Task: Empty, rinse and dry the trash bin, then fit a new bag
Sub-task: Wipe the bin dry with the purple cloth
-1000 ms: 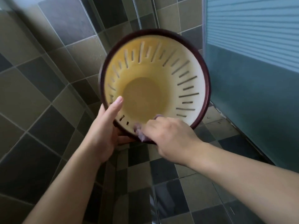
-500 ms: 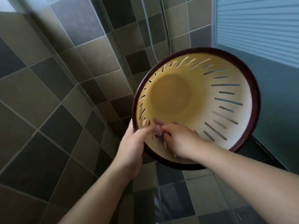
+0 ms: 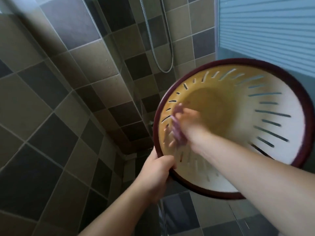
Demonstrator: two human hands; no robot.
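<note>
Head view, tiled shower corner. I log, from left: grey and tan wall tiles (image 3: 51, 92), then a metal shower hose (image 3: 167, 48) hanging in a loop against the wall. Below it, my left hand (image 3: 156, 169) grips the dark red rim of the trash bin (image 3: 281, 133), fingers curled over the lower-left edge. The bin is held up off the floor, tipped with its mouth toward the camera; slotted cream wall, yellowish bottom. My right hand (image 3: 185, 121) is inside the bin, against its left inner wall, holding a purple cloth (image 3: 178, 133); both blurred, exact finger position unclear. Blue ribbed panel (image 3: 265, 31) upper right.
</note>
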